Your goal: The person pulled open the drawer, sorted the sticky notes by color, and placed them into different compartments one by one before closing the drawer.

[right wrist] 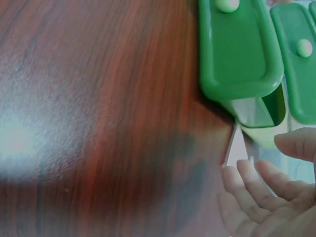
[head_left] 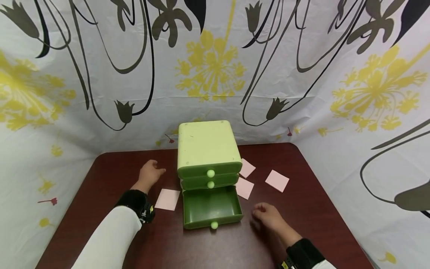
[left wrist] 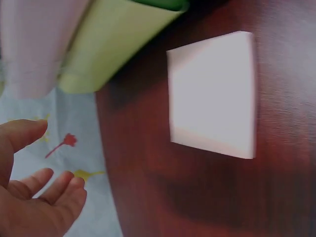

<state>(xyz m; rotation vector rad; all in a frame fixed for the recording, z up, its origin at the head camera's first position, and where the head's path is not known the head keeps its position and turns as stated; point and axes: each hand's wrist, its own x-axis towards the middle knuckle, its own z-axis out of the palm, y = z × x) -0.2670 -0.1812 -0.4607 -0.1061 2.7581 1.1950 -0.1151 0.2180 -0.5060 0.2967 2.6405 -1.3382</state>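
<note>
One green three-drawer cabinet (head_left: 207, 157), four pink paper squares (head_left: 167, 199) and two hands on a table (head_left: 302, 209).

Both forearms extend forward in white sleeves with black wrist bands. Left hand (head_left: 150, 174): fingers relaxed and loosely curved, holding nothing. Right hand (head_left: 268, 218): palm down, fingers (right wrist: 249, 185) slightly bent and spread, likewise holding nothing.

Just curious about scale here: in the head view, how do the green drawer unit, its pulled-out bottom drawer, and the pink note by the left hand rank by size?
1. Green drawer unit, largest.
2. Pulled-out bottom drawer, clearly smaller, though it lies nearer the camera.
3. Pink note beside the left hand, smallest.
</note>
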